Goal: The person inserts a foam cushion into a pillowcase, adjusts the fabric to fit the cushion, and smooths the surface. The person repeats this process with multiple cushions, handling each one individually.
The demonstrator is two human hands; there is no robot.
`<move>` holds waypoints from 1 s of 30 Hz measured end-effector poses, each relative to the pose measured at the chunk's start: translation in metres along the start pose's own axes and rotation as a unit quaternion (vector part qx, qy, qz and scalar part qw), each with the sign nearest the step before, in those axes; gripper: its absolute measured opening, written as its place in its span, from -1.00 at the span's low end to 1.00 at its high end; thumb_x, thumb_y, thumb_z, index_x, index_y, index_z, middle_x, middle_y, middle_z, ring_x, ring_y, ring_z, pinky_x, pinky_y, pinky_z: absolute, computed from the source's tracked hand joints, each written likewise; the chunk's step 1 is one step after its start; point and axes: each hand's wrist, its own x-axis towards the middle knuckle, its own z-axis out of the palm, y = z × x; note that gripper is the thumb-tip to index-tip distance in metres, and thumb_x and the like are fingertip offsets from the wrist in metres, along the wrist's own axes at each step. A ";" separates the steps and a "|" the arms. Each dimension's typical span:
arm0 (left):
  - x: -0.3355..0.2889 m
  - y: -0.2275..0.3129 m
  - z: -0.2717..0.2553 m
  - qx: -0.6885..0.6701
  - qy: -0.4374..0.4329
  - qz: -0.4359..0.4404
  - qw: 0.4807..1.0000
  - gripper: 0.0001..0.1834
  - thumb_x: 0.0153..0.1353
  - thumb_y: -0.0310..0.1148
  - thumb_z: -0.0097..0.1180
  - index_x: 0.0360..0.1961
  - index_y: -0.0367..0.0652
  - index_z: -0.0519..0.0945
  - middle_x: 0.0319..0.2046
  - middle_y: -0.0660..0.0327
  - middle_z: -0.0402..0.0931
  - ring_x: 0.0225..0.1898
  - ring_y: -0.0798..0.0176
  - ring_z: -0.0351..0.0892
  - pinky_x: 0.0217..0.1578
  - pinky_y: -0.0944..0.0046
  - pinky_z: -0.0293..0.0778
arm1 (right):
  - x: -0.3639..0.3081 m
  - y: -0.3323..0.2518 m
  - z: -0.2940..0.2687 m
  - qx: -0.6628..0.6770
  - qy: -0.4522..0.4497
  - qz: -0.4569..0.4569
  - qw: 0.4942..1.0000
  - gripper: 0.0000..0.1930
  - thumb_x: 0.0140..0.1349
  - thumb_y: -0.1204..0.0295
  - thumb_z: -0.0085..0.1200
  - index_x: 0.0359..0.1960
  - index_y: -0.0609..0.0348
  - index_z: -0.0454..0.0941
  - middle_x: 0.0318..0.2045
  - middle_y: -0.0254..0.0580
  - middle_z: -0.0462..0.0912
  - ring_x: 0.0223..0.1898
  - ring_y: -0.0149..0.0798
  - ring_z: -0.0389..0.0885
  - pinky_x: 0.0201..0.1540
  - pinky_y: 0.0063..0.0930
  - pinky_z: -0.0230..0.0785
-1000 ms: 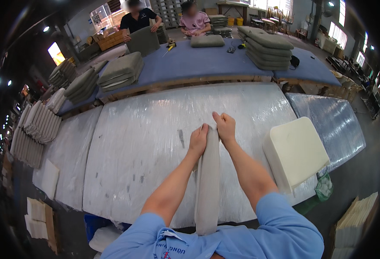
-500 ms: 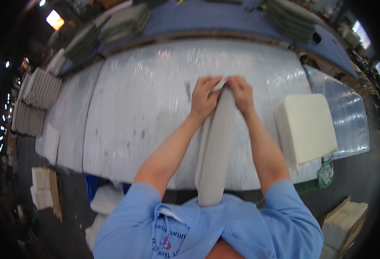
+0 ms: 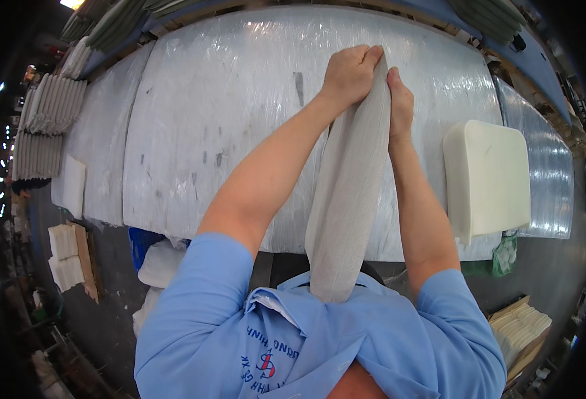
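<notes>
A grey fabric-covered cushion [image 3: 353, 193] stands on its edge, running from my belly out over the table. My left hand [image 3: 354, 74] is closed on its far upper end, with thumb and fingers bunched at the tip. Along the right side of that end lies my right hand [image 3: 401, 106], its palm side to the fabric and its fingers mostly straight; some of them are hidden. The near end of the cushion rests against my blue shirt. To the right, a stack of cream foam pads [image 3: 496, 176] with rounded corners sits on the table.
Clear plastic film covers the white table [image 3: 193, 126]. Grey cushions are stacked at the far left [image 3: 53, 106] and far right [image 3: 486, 20]. A single white pad [image 3: 75, 186] lies by the left edge. Boxes of white pads [image 3: 519, 332] stand on the floor.
Both hands have moved farther out with the cushion's far end, which now points up more. My right hand has parted from my left and slid onto the cushion's side. The view has tilted down.
</notes>
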 end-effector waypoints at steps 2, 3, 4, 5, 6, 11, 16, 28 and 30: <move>0.002 -0.003 0.003 0.023 -0.003 -0.007 1.000 -0.52 0.55 -0.06 0.05 -0.31 -0.29 0.68 -0.48 0.04 0.65 -0.42 0.17 0.55 -0.29 0.09 0.47 | 0.001 0.002 -0.002 -0.003 -0.005 -0.001 1.000 -0.49 0.59 0.00 0.01 -0.38 0.18 0.64 -0.43 -0.33 0.64 -0.42 -0.49 0.54 -0.34 -0.48 0.39; 0.003 -0.003 0.006 0.023 -0.011 -0.029 0.999 -0.52 0.55 -0.06 0.06 -0.32 -0.30 0.68 -0.49 0.05 0.64 -0.42 0.19 0.56 -0.30 0.09 0.47 | 0.000 0.002 -0.004 -0.007 -0.001 -0.001 1.000 -0.49 0.60 0.00 0.00 -0.39 0.17 0.64 -0.43 -0.33 0.64 -0.43 -0.49 0.54 -0.35 -0.48 0.38; 0.002 -0.002 0.008 0.023 -0.018 -0.050 0.998 -0.51 0.55 -0.05 0.06 -0.32 -0.30 0.68 -0.51 0.06 0.63 -0.42 0.21 0.57 -0.30 0.09 0.47 | -0.001 0.003 -0.005 -0.011 0.002 -0.001 1.000 -0.49 0.60 0.00 0.00 -0.39 0.16 0.63 -0.44 -0.33 0.64 -0.43 -0.49 0.54 -0.35 -0.48 0.38; 0.006 -0.004 0.006 0.017 -0.034 -0.059 0.998 -0.52 0.55 -0.05 0.05 -0.30 -0.28 0.70 -0.47 0.09 0.66 -0.39 0.22 0.59 -0.27 0.10 0.48 | 0.000 0.003 -0.005 -0.017 0.005 0.006 1.000 -0.49 0.60 0.00 0.00 -0.33 0.19 0.65 -0.41 -0.31 0.65 -0.38 -0.47 0.56 -0.29 -0.48 0.41; 0.010 -0.005 0.004 0.010 -0.049 -0.067 0.996 -0.52 0.55 -0.05 0.05 -0.28 -0.27 0.71 -0.44 0.11 0.68 -0.35 0.24 0.62 -0.25 0.12 0.50 | 0.000 0.002 -0.006 -0.022 0.006 0.013 1.000 -0.49 0.60 -0.01 -0.01 -0.28 0.21 0.67 -0.37 -0.29 0.66 -0.34 -0.45 0.58 -0.23 -0.49 0.43; 0.008 -0.001 -0.008 -0.216 -0.176 -0.105 0.955 -0.59 0.53 -0.03 0.10 -0.10 -0.17 0.74 -0.22 0.26 0.73 -0.15 0.28 0.66 -0.05 0.22 0.55 | -0.011 0.002 -0.001 -0.129 0.058 -0.135 0.981 -0.46 0.60 0.01 0.00 0.28 0.27 0.53 0.02 -0.15 0.63 -0.02 -0.35 0.58 0.14 -0.43 0.45; -0.023 -0.009 -0.045 -0.158 -0.203 -0.102 0.961 -0.64 0.46 -0.06 0.23 -0.03 -0.15 0.72 -0.20 0.29 0.70 -0.14 0.34 0.65 -0.07 0.28 0.56 | -0.082 -0.006 -0.003 -0.147 0.032 -0.093 0.984 -0.37 0.55 0.18 0.12 0.52 0.21 0.28 0.27 -0.09 0.50 0.21 -0.27 0.52 0.29 -0.32 0.40; -0.111 -0.067 -0.147 -0.093 0.323 -0.183 0.924 -0.69 0.31 -0.30 0.10 -0.53 -0.27 0.47 -0.54 0.32 0.43 -0.44 0.40 0.33 -0.44 0.19 0.30 | -0.270 -0.070 -0.062 -0.280 -0.413 -0.058 0.865 0.11 0.09 -0.13 0.53 0.57 0.16 0.24 0.52 0.23 0.26 0.53 0.24 0.27 0.53 -0.03 0.20; -0.119 -0.060 -0.145 -0.065 0.339 -0.167 0.924 -0.68 0.31 -0.29 0.10 -0.50 -0.32 0.48 -0.54 0.28 0.44 -0.43 0.36 0.36 -0.40 0.16 0.34 | -0.272 -0.061 -0.071 -0.298 -0.409 -0.063 0.860 0.05 0.12 -0.09 0.52 0.55 0.17 0.29 0.51 0.23 0.28 0.52 0.23 0.30 0.53 -0.06 0.20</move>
